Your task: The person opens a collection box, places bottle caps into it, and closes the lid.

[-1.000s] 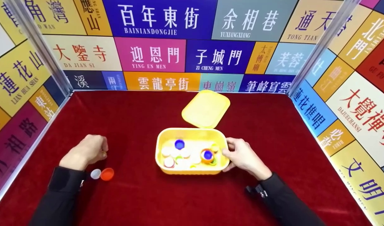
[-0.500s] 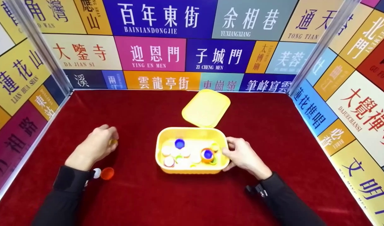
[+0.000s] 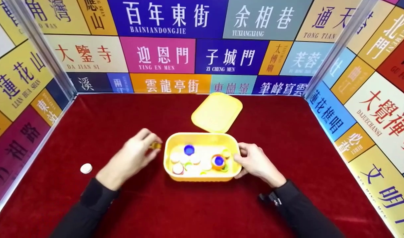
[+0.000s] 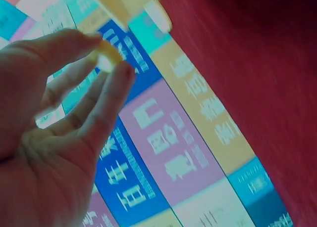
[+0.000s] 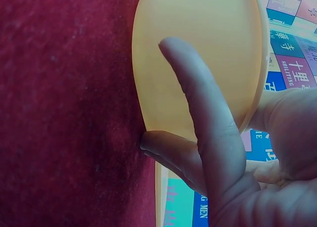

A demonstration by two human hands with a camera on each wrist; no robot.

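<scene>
In the head view my left hand (image 3: pixel 134 155) is just left of the yellow plastic box (image 3: pixel 202 179), pinching a small yellow cap (image 3: pixel 156 145) between thumb and fingertips. The left wrist view shows this yellow cap (image 4: pixel 108 56) at the fingertips, blurred. My right hand (image 3: pixel 258 162) grips the right end of the box. In the right wrist view a finger (image 5: pixel 203 98) lies across the outside of the box's end wall (image 5: pixel 208 19). Inside the box are several small caps, among them a blue cap (image 3: pixel 189 150) and an orange cap (image 3: pixel 218 162) with blue in it.
The yellow lid (image 3: pixel 217 113) lies behind the box on the red cloth (image 3: pixel 281 122). A white cap (image 3: pixel 86 168) lies left of my left forearm. Printed sign panels (image 3: pixel 168 19) wall in the back and sides, with metal posts (image 3: pixel 340 49) at the corners.
My left hand has moved right toward the box with the yellow cap. Its arm now hides the orange cap on the cloth, and a white cap has come into sight. The right hand stays put.
</scene>
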